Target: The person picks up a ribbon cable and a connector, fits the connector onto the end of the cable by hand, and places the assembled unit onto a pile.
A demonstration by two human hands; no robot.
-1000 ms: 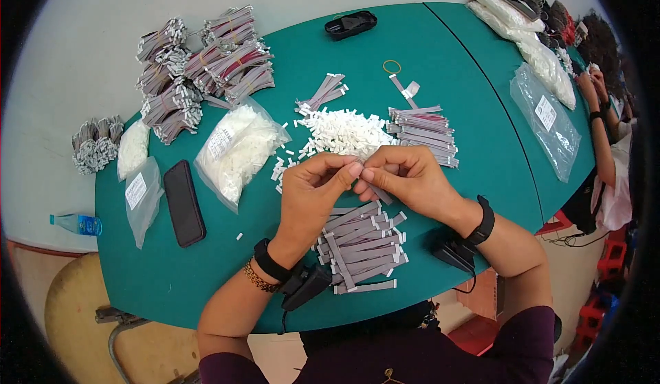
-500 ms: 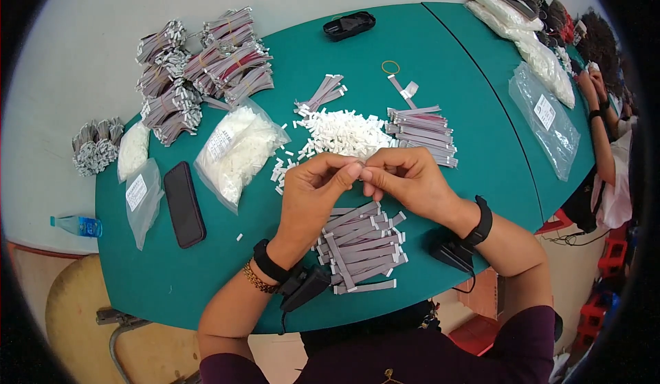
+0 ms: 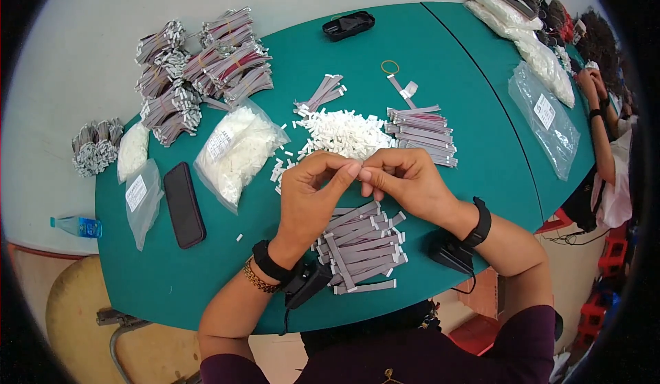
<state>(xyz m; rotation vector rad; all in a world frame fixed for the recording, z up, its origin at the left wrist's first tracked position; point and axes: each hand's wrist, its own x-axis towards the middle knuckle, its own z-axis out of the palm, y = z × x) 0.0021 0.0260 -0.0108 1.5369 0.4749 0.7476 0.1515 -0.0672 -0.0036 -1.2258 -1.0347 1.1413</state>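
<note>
My left hand and my right hand meet fingertip to fingertip over the table, both closed in a pinch. Whatever lies between the fingertips is too small and covered to make out. Just beyond them spreads a heap of small white plastic connectors. Below the hands, nearer to me, lies a loose pile of short grey ribbon cables with white ends. Another stack of grey ribbon cables is to the right of the heap, and a few loose cables lie behind it.
On the green table, bundled cables are piled at far left. A bag of white parts and a black phone lie left of my hands. A clear bag lies right; a co-worker's hands are beyond it.
Both hands stay almost in place, pinched together, with only a very slight shift of the fingers. Nothing else has visibly moved on the table.
</note>
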